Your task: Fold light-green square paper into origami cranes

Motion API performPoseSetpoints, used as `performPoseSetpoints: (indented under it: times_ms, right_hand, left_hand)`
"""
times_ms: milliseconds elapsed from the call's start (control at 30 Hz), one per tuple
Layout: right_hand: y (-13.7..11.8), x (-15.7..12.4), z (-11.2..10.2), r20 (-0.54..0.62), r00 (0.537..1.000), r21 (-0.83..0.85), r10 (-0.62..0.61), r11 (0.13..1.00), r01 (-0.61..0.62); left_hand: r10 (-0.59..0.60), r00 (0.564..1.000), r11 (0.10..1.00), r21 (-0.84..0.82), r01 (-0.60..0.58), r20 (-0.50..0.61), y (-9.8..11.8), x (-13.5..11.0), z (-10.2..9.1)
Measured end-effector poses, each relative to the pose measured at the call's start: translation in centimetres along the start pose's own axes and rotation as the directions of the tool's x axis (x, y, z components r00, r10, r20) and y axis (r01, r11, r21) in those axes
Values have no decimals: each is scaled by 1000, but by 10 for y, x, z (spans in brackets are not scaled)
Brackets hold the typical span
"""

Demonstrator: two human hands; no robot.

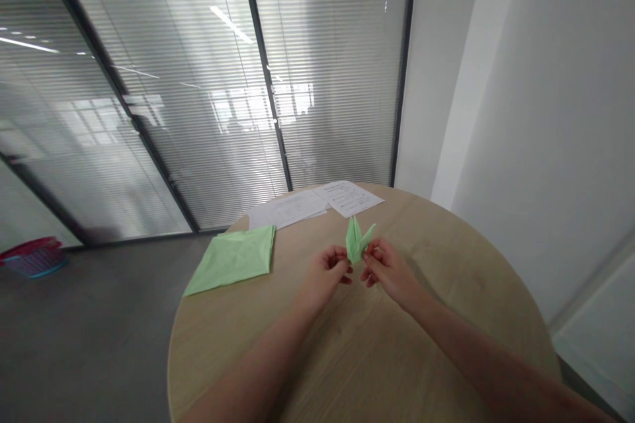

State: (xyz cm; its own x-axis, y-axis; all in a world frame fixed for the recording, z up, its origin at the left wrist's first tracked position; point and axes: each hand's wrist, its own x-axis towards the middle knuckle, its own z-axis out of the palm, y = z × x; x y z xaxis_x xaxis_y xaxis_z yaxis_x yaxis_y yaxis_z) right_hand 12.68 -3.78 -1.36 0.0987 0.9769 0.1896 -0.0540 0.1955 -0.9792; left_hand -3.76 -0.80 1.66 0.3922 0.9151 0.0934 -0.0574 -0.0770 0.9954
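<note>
A small piece of folded light green paper (354, 242) with pointed flaps, like an origami figure, is held up over the round wooden table. My left hand (331, 272) pinches its lower left edge between thumb and fingers. On the other side, my right hand (385, 267) grips the lower right part, beside a narrow flap that sticks out up and to the right. Fingertips cover the bottom corners of the paper.
Folded green cloth or paper (235, 258) lies at the table's left edge. White printed sheets (350, 197) overlap at the far edge. The round table (446, 258) stands near a white wall and glass partitions with blinds. A red and blue basket (37, 258) sits on the floor, far left.
</note>
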Motion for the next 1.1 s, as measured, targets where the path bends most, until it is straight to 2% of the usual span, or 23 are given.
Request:
performPoseSetpoints:
  times_ms: [300,533,767,933,1033,1100]
  right_hand:
    - [-9,-5,4,79,997,-100,-24,994,32]
    - [-8,-6,2,71,997,-130,-23,991,32]
    - [-6,-6,1,107,993,-73,-43,996,51]
    - [-4,-5,0,98,994,-70,-43,996,50]
    - [-4,-4,0,79,997,-53,-17,998,21]
    - [-3,-3,0,76,997,-30,-4,1000,6]
  left_hand:
    - [185,983,952,250,-176,-13,-2,1,-4]
    - [234,971,921,333,-205,-51,3,-2,-5]
    - [282,957,895,378,-237,-66,1,-2,-6]
    - [307,948,892,373,-256,-85,2,-2,-5]
    - [325,939,917,282,-284,-114,3,-2,-4]
    - [300,948,942,193,-276,-110,3,-1,-4]
